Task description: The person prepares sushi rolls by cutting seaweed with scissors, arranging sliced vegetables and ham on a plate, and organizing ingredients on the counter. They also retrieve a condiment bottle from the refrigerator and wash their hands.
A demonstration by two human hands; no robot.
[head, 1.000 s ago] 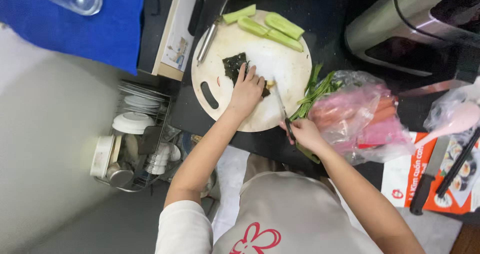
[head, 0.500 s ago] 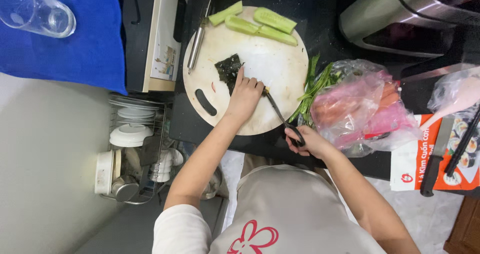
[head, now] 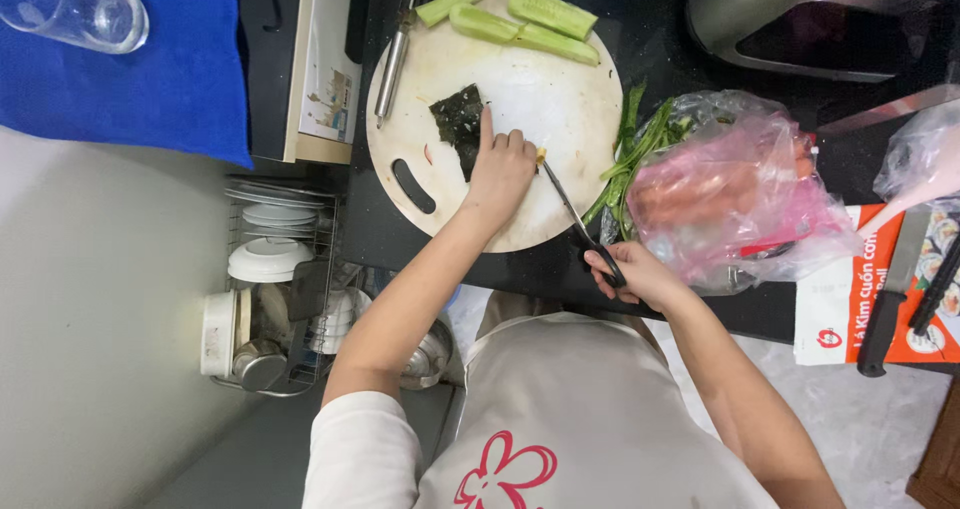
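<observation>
Left hand (head: 500, 169): flat on the round cutting board (head: 560, 89), index finger stretched out pinning the dark seaweed sheet (head: 458, 124); not gripping anything.
Right hand (head: 640, 274): fingers closed through the handles of the scissors (head: 575, 214), tips at a small yellow bit (head: 541, 155) beside the left hand.
Board extras: cucumber pieces (head: 520, 14) along the far edge, peeler (head: 393, 59) on the left.
Nearby: greens (head: 630, 139) and a pink plastic bag (head: 740, 189) just right of the board.

Three cucumber pieces (head: 520, 14), one round cutting board (head: 560, 99), one seaweed sheet (head: 458, 119), one peeler (head: 393, 59), one scissors (head: 578, 219), one glass (head: 75, 9), one knife (head: 890, 289).
</observation>
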